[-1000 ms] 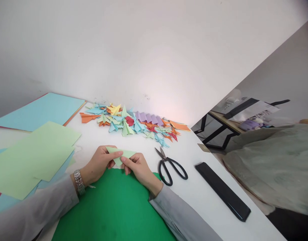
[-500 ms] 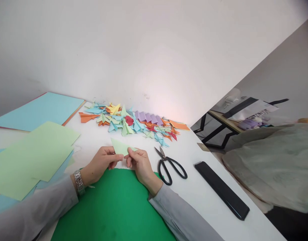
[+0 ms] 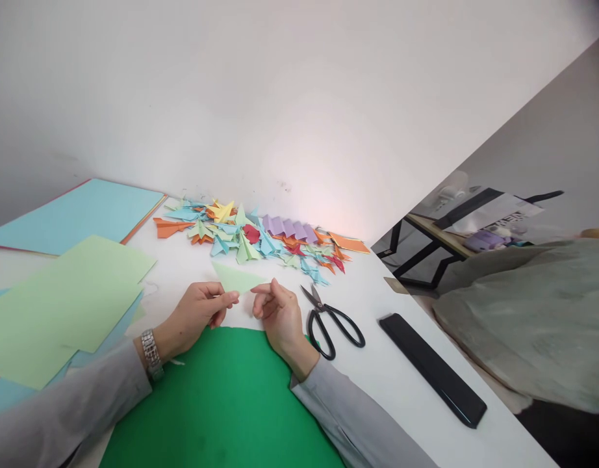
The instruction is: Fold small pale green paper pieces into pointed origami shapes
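Observation:
A small folded light-green paper piece (image 3: 235, 278) is held up above the white table (image 3: 387, 370). My left hand (image 3: 197, 313) pinches its lower left edge between thumb and fingers. My right hand (image 3: 279, 312) touches its right tip with thumb and forefinger, the other fingers curled. Both hands hover at the far edge of a large dark-green sheet (image 3: 221, 403) lying in front of me. A metal watch (image 3: 149, 353) sits on my left wrist.
Black scissors (image 3: 331, 322) lie just right of my right hand, a long black case (image 3: 433, 370) farther right. A pile of folded coloured paper figures (image 3: 260, 237) lies by the wall. Light-green (image 3: 65, 299) and blue sheets (image 3: 80, 214) cover the left side.
The folded piece has been lifted and turned from lying flat between both hands to pointing up and left. My right hand has loosened its hold and now only touches the tip.

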